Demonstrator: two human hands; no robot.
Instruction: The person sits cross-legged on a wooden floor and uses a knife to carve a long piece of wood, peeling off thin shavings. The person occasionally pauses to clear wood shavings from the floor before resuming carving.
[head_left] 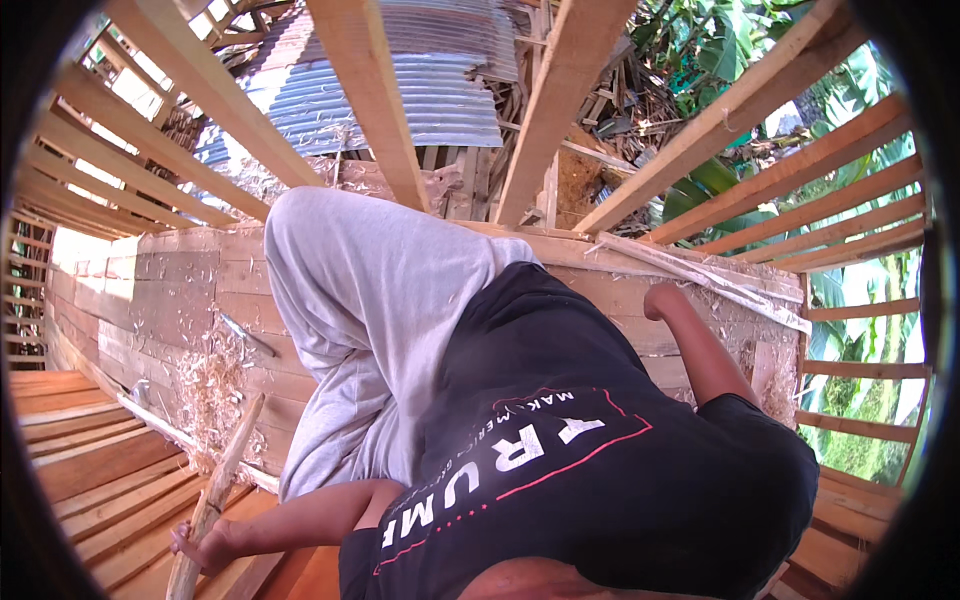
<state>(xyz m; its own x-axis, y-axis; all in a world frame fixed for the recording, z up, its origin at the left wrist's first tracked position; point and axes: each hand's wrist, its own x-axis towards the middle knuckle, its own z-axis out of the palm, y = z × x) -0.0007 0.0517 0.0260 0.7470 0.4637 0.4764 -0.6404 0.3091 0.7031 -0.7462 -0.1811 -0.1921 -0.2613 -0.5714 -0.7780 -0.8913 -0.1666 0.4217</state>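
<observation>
A plank floor (190,285) fills the middle of the room, and tall wooden beams (370,95) stand spaced apart along its far edge. Beyond them, far left of centre, lie corrugated metal sheets (350,110); green leaves (720,190) crowd the far right. At near left, reddish boards (110,460) lie side by side. The person, in grey trousers (380,270) and a dark shirt (600,430), leans across the planks. Pale wood strips (710,280) lie at right. At near left, the left hand (203,548) grasps a wooden stick (225,470), whose far end meets a heap of curled shavings (208,385). The right hand (658,301) is beside the planks at right; I cannot tell its grip. A slim tool (247,336) lies beside the shavings.
</observation>
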